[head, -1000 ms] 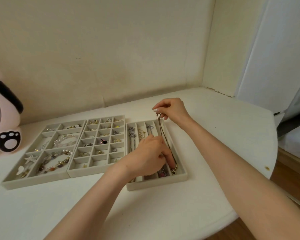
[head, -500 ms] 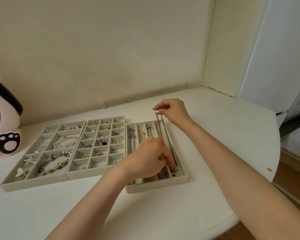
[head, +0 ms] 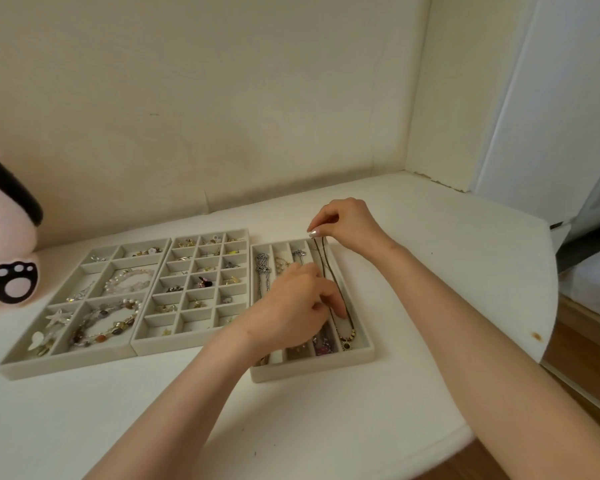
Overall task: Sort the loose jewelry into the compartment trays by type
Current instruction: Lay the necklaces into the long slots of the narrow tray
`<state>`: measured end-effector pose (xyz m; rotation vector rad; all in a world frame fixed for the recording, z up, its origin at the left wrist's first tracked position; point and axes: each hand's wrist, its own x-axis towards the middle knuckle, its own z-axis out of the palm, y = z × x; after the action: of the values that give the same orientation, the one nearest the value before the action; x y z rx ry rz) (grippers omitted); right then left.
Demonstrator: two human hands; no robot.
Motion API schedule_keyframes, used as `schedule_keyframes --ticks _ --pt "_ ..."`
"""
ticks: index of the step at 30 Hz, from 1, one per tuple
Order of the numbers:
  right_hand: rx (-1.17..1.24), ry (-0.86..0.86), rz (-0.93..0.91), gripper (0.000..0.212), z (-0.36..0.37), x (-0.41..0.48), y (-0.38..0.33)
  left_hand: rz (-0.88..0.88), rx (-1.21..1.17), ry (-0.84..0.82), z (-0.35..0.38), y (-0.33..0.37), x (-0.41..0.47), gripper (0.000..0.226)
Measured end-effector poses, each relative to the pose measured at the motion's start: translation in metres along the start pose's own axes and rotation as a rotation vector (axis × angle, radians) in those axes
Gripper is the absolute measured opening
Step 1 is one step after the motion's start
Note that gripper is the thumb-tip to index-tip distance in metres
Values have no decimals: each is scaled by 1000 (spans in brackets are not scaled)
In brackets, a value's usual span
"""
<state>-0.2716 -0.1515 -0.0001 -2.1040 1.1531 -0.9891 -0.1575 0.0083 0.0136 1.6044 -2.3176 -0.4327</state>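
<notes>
Pinching the dark cord necklace (head: 329,271) by its far end, the right hand (head: 350,223) has drawn it straighter along the rightmost slot of the right tray (head: 365,344). The left hand (head: 295,306), fingers curled, holds the cord down near the pendant. It looks almost seated.

Matt felt-like trays (head: 312,374), smooth white tabletop (head: 430,306)
</notes>
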Motion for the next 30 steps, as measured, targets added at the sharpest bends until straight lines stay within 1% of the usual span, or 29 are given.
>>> schedule_keyframes --ticks 3,7,9,12,14,16,18,21,23,25,27,30 --pt "-4 4 0 11 -1 -1 -3 -6 47 52 2 -4 1 41" --pt "-100 33 11 12 5 -2 -3 -6 93 50 3 -6 2 42" --pt "-184 29 5 10 7 -2 -2 -1 105 52 4 -6 2 44" --pt "-379 7 -27 7 8 -3 -4 5 111 54 4 -6 2 45" --pt "-419 -24 -51 8 8 -3 -3 5 111 57 5 -7 2 44" --pt "-351 -47 -56 13 6 -4 -2 7 114 61 5 -7 2 44" --pt "-272 -17 -41 22 2 -5 -3 7 111 68 5 -7 2 43" --pt "-357 31 -34 43 -6 -7 -7 12 113 84 4 -7 2 43" --pt "-435 4 -37 52 -9 -9 -11 16 113 89 4 -7 3 44" --pt "-487 -47 -36 52 -7 -11 -12 16 114 91 4 -7 2 44" --pt "-516 -76 -36 46 -2 -12 -11 16 119 94 4 -7 2 44" --pt "-523 -18 -35 46 0 -8 -10 18 115 91 3 -6 2 44"
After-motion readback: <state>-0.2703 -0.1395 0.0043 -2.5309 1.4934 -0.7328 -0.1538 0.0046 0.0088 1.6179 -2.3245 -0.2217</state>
